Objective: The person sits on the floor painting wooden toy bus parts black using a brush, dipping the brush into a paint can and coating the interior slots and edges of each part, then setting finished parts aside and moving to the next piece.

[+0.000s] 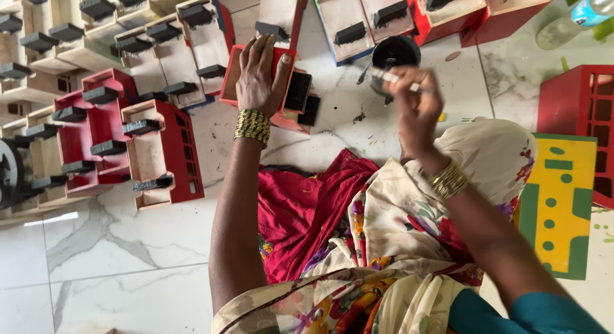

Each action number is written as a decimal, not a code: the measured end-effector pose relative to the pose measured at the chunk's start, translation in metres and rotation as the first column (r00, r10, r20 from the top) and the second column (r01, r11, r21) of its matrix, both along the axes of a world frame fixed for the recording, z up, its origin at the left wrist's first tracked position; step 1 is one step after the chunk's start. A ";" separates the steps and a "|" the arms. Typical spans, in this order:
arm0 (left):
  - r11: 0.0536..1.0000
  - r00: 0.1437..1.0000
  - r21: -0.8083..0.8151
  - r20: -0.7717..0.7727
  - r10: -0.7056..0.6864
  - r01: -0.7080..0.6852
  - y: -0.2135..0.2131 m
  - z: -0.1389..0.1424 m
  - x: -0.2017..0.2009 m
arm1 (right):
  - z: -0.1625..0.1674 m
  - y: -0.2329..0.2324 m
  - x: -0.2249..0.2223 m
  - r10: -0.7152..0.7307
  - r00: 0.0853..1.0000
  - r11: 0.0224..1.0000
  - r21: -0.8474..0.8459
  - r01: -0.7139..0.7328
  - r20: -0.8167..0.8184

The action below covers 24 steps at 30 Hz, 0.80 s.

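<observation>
My left hand [258,75] rests flat on a small red wooden toy piece [291,94] lying on the marble floor, holding it down; black painted blocks show on its right side. My right hand [416,110] grips a thin paintbrush [393,78] whose tip is over a small round pot of black paint [395,51]. Both wrists wear gold bangles. A floral and red cloth covers my lap below.
Many similar wooden pieces with black blocks [96,85] lie packed across the left and top. Red pieces [579,104] and a yellow-green painted board [563,206] lie at right. A plastic bottle [579,17] lies top right. Black paint spots mark the floor.
</observation>
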<state>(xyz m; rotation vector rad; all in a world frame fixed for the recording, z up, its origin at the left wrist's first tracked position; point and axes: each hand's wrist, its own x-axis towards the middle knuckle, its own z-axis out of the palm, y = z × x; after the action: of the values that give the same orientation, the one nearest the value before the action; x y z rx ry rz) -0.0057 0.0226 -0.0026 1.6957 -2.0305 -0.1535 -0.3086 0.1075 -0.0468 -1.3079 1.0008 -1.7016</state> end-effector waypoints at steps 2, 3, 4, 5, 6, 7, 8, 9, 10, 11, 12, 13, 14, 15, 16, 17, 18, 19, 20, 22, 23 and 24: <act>1.000 1.000 -0.002 -0.003 -0.005 0.005 0.000 0.002 0.000 | 0.006 -0.037 -0.030 -0.070 0.968 0.998 -0.009 0.070 -0.240; 1.000 1.000 0.001 -0.006 -0.007 0.007 0.001 0.003 -0.001 | 0.008 -0.056 -0.042 -0.073 0.933 0.997 -0.027 0.068 -0.352; 1.000 1.000 0.002 -0.015 -0.012 0.012 0.001 0.004 -0.001 | 0.007 -0.070 -0.051 -0.077 0.885 0.997 -0.046 0.062 -0.459; 1.000 1.000 0.003 -0.023 -0.016 0.016 0.001 0.005 -0.002 | 0.004 -0.080 -0.056 -0.066 0.868 0.998 -0.038 0.054 -0.492; 1.000 0.999 0.006 -0.029 -0.018 0.018 0.001 0.006 -0.002 | -0.001 -0.089 -0.060 -0.052 0.851 0.999 -0.027 0.044 -0.523; 1.000 1.000 0.002 -0.022 -0.021 0.021 0.001 0.007 -0.003 | -0.006 -0.095 -0.063 -0.037 0.833 0.999 -0.015 0.035 -0.552; 1.000 1.000 -0.006 -0.015 -0.025 0.025 0.000 0.008 -0.004 | -0.013 -0.098 -0.063 -0.099 0.792 0.995 -0.073 0.068 -0.602; 1.000 1.000 -0.016 -0.009 -0.027 0.026 -0.003 0.009 -0.005 | -0.021 -0.101 -0.062 -0.161 0.747 0.986 -0.137 0.095 -0.645; 1.000 1.000 -0.017 -0.016 -0.025 0.025 -0.006 0.009 -0.005 | -0.029 -0.105 -0.062 -0.221 0.698 0.974 -0.197 0.116 -0.681; 1.000 0.999 -0.012 -0.023 -0.024 0.024 -0.008 0.009 -0.005 | -0.036 -0.110 -0.061 -0.190 0.714 0.982 -0.136 0.132 -0.674; 1.000 0.999 -0.002 -0.028 -0.024 0.024 -0.011 0.008 -0.005 | -0.045 -0.115 -0.059 -0.157 0.731 0.987 -0.070 0.148 -0.665; 1.000 0.999 0.007 -0.035 -0.026 0.026 -0.012 0.006 -0.005 | -0.053 -0.117 -0.056 -0.123 0.747 0.987 0.001 0.163 -0.653; 0.999 0.999 0.014 -0.042 -0.028 0.029 -0.015 0.005 -0.004 | -0.060 -0.119 -0.054 -0.124 0.728 0.987 -0.004 0.163 -0.674; 0.999 0.998 0.017 -0.051 -0.030 0.031 -0.017 0.003 -0.003 | -0.066 -0.124 -0.053 -0.127 0.707 0.987 -0.014 0.163 -0.695; 0.999 0.999 0.007 -0.041 -0.036 0.036 -0.019 0.001 -0.002 | -0.071 -0.129 -0.052 -0.131 0.686 0.987 -0.028 0.159 -0.716; 0.999 0.999 -0.003 -0.031 -0.039 0.039 -0.020 -0.001 0.000 | -0.075 -0.131 -0.050 -0.172 0.632 0.983 -0.093 0.156 -0.756; 0.999 0.999 -0.012 -0.021 -0.040 0.040 -0.019 -0.003 0.001 | -0.079 -0.131 -0.048 -0.213 0.575 0.977 -0.156 0.147 -0.790; 0.999 0.999 -0.002 -0.032 -0.034 0.034 -0.019 -0.003 0.002 | -0.080 -0.130 -0.046 -0.255 0.517 0.967 -0.218 0.131 -0.817; 1.000 0.999 0.008 -0.043 -0.027 0.028 -0.018 -0.004 0.002 | -0.081 -0.128 -0.045 -0.223 0.509 0.975 -0.197 0.105 -0.831; 1.000 0.999 0.014 -0.044 -0.015 0.016 -0.014 -0.003 0.002 | -0.080 -0.122 -0.045 -0.165 0.492 0.986 -0.158 0.056 -0.855; 1.000 0.999 0.008 -0.033 -0.010 0.011 -0.012 -0.001 0.001 | -0.078 -0.119 -0.046 -0.204 0.483 0.978 -0.198 0.063 -0.852; 1.000 1.000 0.000 -0.020 -0.007 0.007 -0.009 0.001 0.000 | -0.075 -0.115 -0.045 -0.244 0.475 0.968 -0.239 0.072 -0.846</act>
<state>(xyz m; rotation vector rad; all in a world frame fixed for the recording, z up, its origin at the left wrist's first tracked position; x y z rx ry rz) -0.0053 0.0136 -0.0014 1.6809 -2.0215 -0.1720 -0.3537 -0.0076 -0.1223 -2.3846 1.5976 -1.1761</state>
